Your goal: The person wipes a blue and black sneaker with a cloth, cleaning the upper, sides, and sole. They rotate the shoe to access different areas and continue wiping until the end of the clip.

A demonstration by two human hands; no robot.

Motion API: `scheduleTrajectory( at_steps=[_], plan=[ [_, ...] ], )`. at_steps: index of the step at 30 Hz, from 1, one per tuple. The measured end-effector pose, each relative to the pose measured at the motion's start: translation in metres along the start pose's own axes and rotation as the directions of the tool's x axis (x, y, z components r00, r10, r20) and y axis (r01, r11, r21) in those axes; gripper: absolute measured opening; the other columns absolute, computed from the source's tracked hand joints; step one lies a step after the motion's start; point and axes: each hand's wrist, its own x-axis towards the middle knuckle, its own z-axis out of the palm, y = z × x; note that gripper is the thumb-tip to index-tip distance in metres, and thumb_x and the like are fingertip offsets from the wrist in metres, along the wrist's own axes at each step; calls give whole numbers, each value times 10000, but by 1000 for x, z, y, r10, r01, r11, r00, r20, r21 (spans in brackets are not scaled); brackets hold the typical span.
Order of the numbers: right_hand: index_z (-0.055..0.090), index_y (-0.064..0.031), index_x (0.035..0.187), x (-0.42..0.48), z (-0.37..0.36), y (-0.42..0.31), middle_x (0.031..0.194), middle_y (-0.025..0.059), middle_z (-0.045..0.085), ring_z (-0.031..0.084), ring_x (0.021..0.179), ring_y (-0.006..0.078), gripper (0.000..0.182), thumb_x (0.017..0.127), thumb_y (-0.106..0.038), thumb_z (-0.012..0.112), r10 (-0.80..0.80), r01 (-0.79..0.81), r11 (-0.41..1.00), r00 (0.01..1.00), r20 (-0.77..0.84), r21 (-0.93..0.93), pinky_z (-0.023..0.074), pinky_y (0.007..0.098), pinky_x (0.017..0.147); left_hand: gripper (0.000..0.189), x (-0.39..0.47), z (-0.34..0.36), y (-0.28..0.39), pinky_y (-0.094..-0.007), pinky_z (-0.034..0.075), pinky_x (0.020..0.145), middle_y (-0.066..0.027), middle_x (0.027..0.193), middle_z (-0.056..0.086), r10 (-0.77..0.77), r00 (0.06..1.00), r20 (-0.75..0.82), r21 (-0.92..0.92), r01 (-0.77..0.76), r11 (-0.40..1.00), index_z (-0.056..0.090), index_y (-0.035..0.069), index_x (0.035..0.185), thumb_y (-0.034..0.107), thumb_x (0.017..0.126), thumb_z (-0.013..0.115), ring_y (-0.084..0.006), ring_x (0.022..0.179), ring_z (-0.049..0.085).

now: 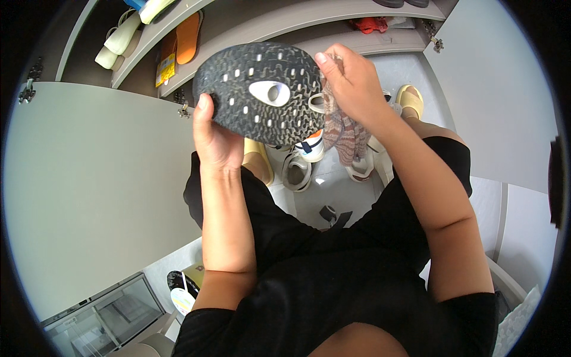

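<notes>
A shoe with a black patterned sole [241,118] is held up sole outward, with a white oval opening near its middle. My left hand [218,138] grips its left end, the thumb on the edge. At the right end my right hand [352,85] holds a brown striped knit cloth [341,134] against the shoe; the cloth hangs down in finger-like folds. How far the right fingers also grip the shoe is hidden. Below, on the floor between my feet, stand a grey-white sneaker [298,172], a white shoe with orange and navy parts [312,149] and other pale shoes [360,167].
An open cabinet's shelf [290,24] curves across the top, with an orange insole [188,38] and pale shoes [120,38] at left. Its left door [102,192] and right door [499,89] stand open on both sides. A glass-fronted case [111,312] is at lower left.
</notes>
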Motion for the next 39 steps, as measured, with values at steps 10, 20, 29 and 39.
scheduleTrajectory(
  at_steps=[10,20,29,39],
  plan=[
    [569,26,787,1,29,12,716,193,611,584,691,361,341,911,-285,503,362,-294,908,910,-205,300,440,412,645,1139,-15,42,-29,-381,395,994,-95,1300,424,25,989,148,187,-53,981,202,70,1392,151,483,884,-240,1216,433],
    [580,4,805,-1,15,-3,739,69,611,522,656,137,339,927,-303,504,519,-481,617,844,138,623,442,340,614,829,5,31,-36,-349,471,894,-103,1140,514,126,989,78,78,-132,988,298,54,1320,15,590,688,-220,1019,563],
    [559,-20,941,31,-51,-16,794,73,616,601,724,161,278,918,-296,537,652,-396,435,758,20,809,514,345,690,660,28,-2,-11,-372,432,929,-93,1083,543,300,925,-234,132,-275,952,381,63,1245,46,665,696,-219,978,560],
    [526,25,1068,70,-156,91,1102,179,587,560,1029,305,302,984,-225,379,686,-4,169,718,-115,986,439,465,952,646,18,5,-20,-398,495,904,-151,1157,552,-4,1000,-9,-14,4,1000,395,46,1289,265,738,653,-267,1033,582]
  ],
)
